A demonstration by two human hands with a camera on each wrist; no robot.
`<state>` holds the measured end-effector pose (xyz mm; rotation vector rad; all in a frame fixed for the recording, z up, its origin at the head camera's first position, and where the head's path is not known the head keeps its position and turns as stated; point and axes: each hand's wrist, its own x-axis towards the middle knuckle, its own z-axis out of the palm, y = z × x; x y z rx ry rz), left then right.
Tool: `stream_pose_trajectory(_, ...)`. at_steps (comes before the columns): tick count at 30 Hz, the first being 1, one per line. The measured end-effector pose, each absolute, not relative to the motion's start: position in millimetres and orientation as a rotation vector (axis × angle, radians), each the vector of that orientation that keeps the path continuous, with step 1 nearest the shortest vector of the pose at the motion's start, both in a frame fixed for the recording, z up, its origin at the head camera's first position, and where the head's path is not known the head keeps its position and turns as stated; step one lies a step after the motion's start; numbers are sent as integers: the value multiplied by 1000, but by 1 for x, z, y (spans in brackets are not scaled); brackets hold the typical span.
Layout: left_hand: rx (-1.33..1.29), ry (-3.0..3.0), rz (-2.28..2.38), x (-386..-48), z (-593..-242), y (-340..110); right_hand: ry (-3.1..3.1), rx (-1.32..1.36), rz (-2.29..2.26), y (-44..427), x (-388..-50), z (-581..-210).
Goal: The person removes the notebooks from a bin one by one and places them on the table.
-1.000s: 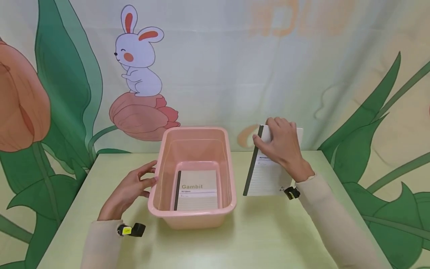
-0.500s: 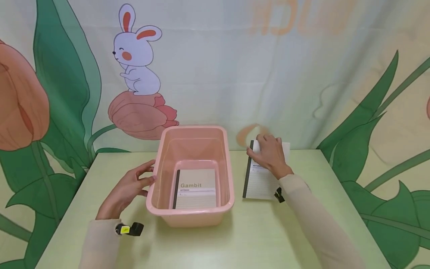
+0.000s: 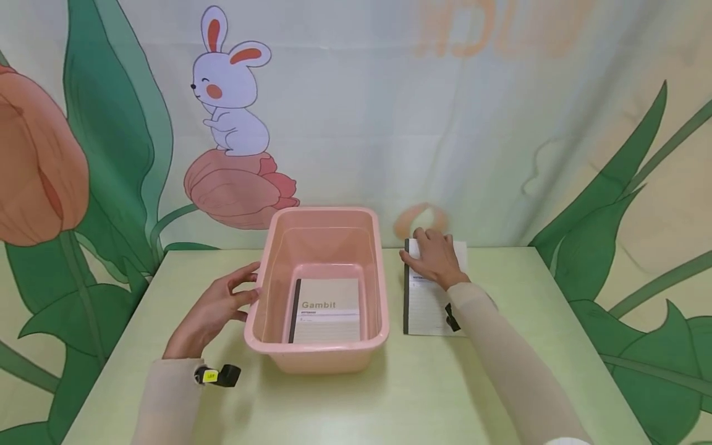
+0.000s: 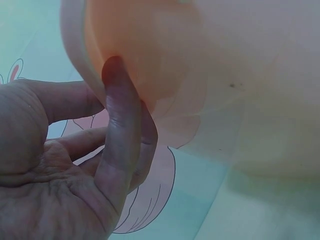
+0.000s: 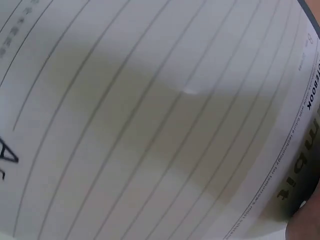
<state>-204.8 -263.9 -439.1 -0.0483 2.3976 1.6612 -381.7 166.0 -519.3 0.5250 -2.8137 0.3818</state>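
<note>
My left hand (image 3: 214, 309) is at the left side of a pink plastic basin (image 3: 317, 358), its bent fingers and thumb holding the wall by the rim. The left wrist view shows those fingers (image 4: 120, 115) against the basin wall (image 4: 210, 75). Inside the basin lies a notebook (image 3: 328, 315) marked "Gambit". To the right of the basin, my right hand (image 3: 436, 258) grips the upper part of a second notebook (image 3: 428, 312) from above, thumb at its dark spine. That notebook looks flat on the table. Its lined cover (image 5: 150, 125) fills the right wrist view.
The pale green table (image 3: 334, 414) runs back to a printed curtain (image 3: 345, 123) with a rabbit and tulips. A black wrist camera (image 3: 222, 375) is strapped to the left sleeve, another (image 3: 452, 317) to the right one.
My right hand has brought the second notebook down and left, from tilted above the table to flat beside the basin. The left hand has stayed at the basin's rim.
</note>
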Motion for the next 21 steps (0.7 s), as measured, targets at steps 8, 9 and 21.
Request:
stream_pose_trajectory(8,-67,2413,1661,-202,-439,-266,-2931,552,372,158,-399,-534)
stream_pose_trajectory(9,-67,2412,1659,-202,-440,-267,-2946,546,369,158,-400,-536)
stream_pose_trajectory(21,-47,2404,1691,-209,-441,-264,-2895,581,491,161,-405,-538)
